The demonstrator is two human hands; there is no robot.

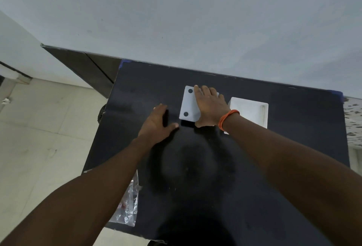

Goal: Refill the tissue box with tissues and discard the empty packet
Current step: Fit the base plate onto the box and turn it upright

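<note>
A white tissue box [188, 104] lies upside down on the black table [284, 147], its base with two black round feet facing up. My right hand [210, 106], with an orange band at the wrist, grips the box from above. My left hand [157, 123] hovers just left of the box, fingers apart, holding nothing. Right of the box sits a white open tray-like part [249, 111], its hollow facing up. A clear plastic tissue packet [128, 204] lies at the table's near left edge, partly under my left forearm.
The table stands against a pale wall [195, 20]. To the left is tiled floor [39, 128] and a dark skirting [84, 65]. A speckled surface [353, 120] borders the table on the right.
</note>
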